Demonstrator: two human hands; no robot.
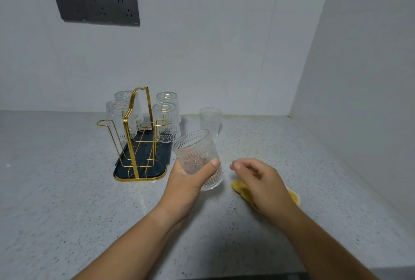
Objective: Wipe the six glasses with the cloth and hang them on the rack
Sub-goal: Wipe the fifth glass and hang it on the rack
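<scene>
L hand (187, 182) wraps the ribbed glass (195, 156), tilted, prob. for wiping. R hand (258, 178) loose, empty, over yellow cloth (295, 196). I see four hung glasses (166, 120) on gold rack (134, 136); one upright glass (210, 121) beyond.

a corner of a kitchen: a pale grey speckled stone countertop (67, 190) runs back to a plain grey-white rear wall (202, 44) and meets a matching side wall (359, 66) on the right. a dark grey rectangular socket panel (96, 7) is set high on the rear wall, under soft, even light.
</scene>
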